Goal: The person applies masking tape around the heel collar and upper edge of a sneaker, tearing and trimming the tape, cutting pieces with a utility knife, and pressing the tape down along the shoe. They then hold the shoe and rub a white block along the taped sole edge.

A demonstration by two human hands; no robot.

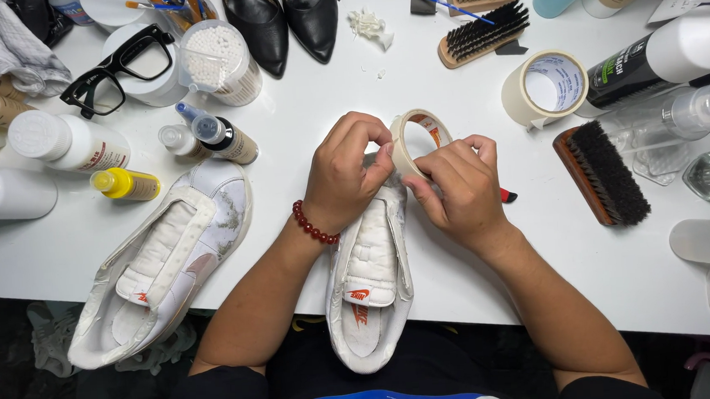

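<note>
Both hands pinch a roll of masking tape (419,140) — left hand (345,171) and right hand (458,186) — over the toe of a white sneaker (371,285); its long axis runs heel-toward-wearer, heel overhanging the near edge of the white desk (475,282); clutter rings it — bare desk lies beside the sneaker.

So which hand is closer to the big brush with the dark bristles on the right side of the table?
Right. The right hand sits just left of the brush, holding the small tape roll; the left hand is further left, beyond that roll.
</note>
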